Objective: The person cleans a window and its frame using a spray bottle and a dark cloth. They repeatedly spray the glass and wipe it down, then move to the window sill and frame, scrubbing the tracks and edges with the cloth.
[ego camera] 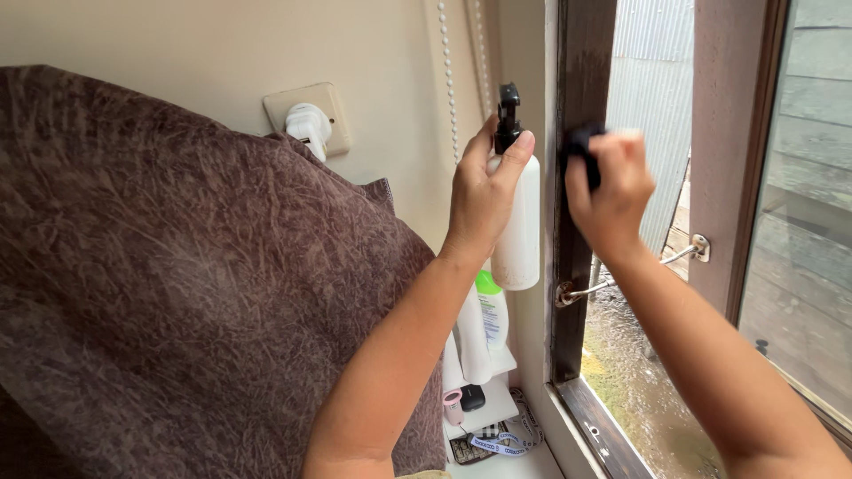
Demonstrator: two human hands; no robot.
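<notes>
My left hand point(484, 191) grips a white spray bottle point(517, 226) with a black trigger nozzle, held upright near the wall, the forefinger on the trigger. My right hand point(612, 191) presses a dark cloth point(581, 146) against the dark wooden window frame point(577, 71). The cloth is mostly hidden under the fingers. The window stands open, held by a metal stay point(621, 277).
A large brown cushion point(177, 284) fills the left. A wall socket with a white plug point(308, 120) and a beaded blind cord point(448, 80) are behind. Below stand a green-capped bottle point(491, 310), small items on a white shelf point(497, 408), and the sill point(603, 435).
</notes>
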